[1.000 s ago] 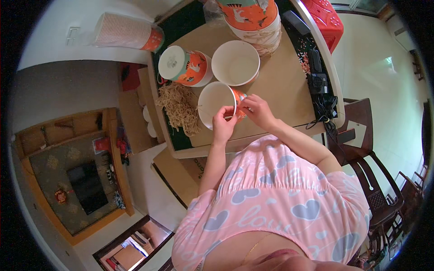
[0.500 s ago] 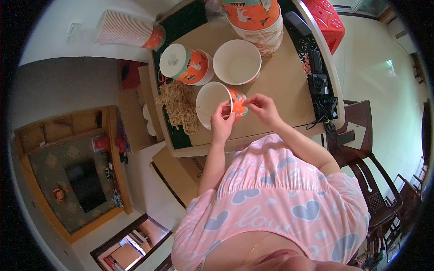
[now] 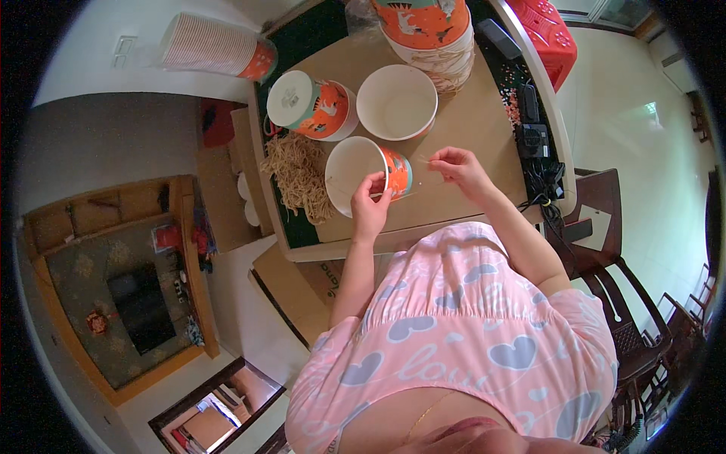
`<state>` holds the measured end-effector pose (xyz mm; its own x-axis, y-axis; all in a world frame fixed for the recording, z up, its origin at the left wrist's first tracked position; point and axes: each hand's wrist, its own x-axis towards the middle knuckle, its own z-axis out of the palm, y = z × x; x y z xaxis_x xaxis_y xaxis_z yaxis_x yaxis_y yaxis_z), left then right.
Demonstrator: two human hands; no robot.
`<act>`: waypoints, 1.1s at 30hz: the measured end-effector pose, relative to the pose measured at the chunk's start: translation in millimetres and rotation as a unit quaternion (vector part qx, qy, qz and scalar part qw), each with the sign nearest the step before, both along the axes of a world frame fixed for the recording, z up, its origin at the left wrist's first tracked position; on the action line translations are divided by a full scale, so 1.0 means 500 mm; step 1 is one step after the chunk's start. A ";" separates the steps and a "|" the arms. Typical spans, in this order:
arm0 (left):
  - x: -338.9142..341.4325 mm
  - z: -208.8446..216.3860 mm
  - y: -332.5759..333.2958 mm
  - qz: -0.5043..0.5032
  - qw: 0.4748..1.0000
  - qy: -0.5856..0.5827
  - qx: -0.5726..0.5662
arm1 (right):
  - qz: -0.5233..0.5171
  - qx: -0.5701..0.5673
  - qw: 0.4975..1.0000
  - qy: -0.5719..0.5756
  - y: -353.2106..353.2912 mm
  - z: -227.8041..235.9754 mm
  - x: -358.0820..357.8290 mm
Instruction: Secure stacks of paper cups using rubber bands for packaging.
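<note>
While both hands work over the table, the scene reads so:
Left hand (image 3: 370,206): closed on the rim of the orange paper bucket (image 3: 368,176), fingers curled over its near edge, tipping its white mouth leftward.
Right hand (image 3: 463,168): just right of the bucket, fingertips pinched on a thin string (image 3: 420,160) reaching toward the bucket's side.
Beyond the hands: an open white bucket (image 3: 396,101) and a second orange bucket (image 3: 314,104) lying over.
Left of the left hand: a heap of pale strings (image 3: 297,174).
Farther off: a bucket stack (image 3: 428,34).
Risk: I judge the thin string could slip from the pinch, or the tilted bucket roll if the grip loosens.
</note>
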<state>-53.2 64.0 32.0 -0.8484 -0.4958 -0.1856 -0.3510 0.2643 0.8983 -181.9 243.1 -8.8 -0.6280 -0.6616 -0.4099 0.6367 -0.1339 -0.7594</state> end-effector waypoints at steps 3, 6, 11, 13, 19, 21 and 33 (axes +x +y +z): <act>0.004 -0.006 -0.002 -0.004 1.000 -0.009 0.004 | 0.044 0.078 0.993 0.076 -0.021 0.008 0.012; 0.000 -0.001 -0.001 -0.007 1.000 -0.013 -0.006 | 0.047 0.068 0.979 0.186 -0.050 -0.002 0.029; 0.007 -0.018 -0.010 -0.012 1.000 -0.010 -0.018 | 0.049 0.102 0.957 0.269 -0.087 -0.001 0.046; 0.007 -0.020 -0.009 -0.029 0.999 0.000 -0.017 | 0.019 0.102 0.941 0.323 -0.096 -0.002 0.054; 0.000 -0.010 0.003 -0.014 1.000 0.011 0.003 | 0.003 0.110 0.933 0.343 -0.102 0.006 0.062; 0.000 -0.008 0.001 -0.021 1.000 0.007 -0.010 | -0.001 0.114 0.932 0.343 -0.101 0.012 0.062; -0.006 -0.004 0.004 -0.025 1.000 0.000 -0.003 | -0.024 0.143 0.907 0.395 -0.104 0.017 0.075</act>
